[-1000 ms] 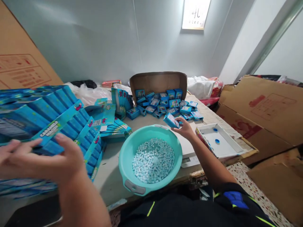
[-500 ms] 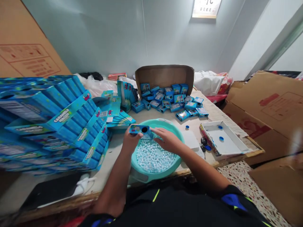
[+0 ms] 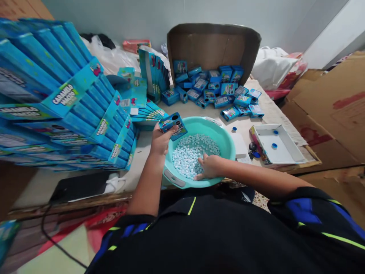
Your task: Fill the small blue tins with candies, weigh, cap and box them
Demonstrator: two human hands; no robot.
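Observation:
My left hand [image 3: 160, 141] grips a small blue candy box [image 3: 177, 130] over the left rim of a turquoise basin [image 3: 229, 146]. The box is tilted, with a dark round hole in its top face. Small white and pale blue candies [image 3: 185, 158] cover much of the basin's bottom. My right hand [image 3: 211, 166] reaches down into them, thumb and fingers apart, with some fingertips hidden among the candies.
Stacked blue display cartons [image 3: 71, 99] rise at left. Behind the basin, an open cardboard box [image 3: 211, 42] lies with several small blue boxes [image 3: 209, 95] spilling out. A white tray [image 3: 285, 148] with blue caps stands at right. A black phone [image 3: 81, 186] lies front left.
My right hand has moved from beside the candy box down into the candies. My left hand still holds the box, now tilted more. The camera view has tipped downward.

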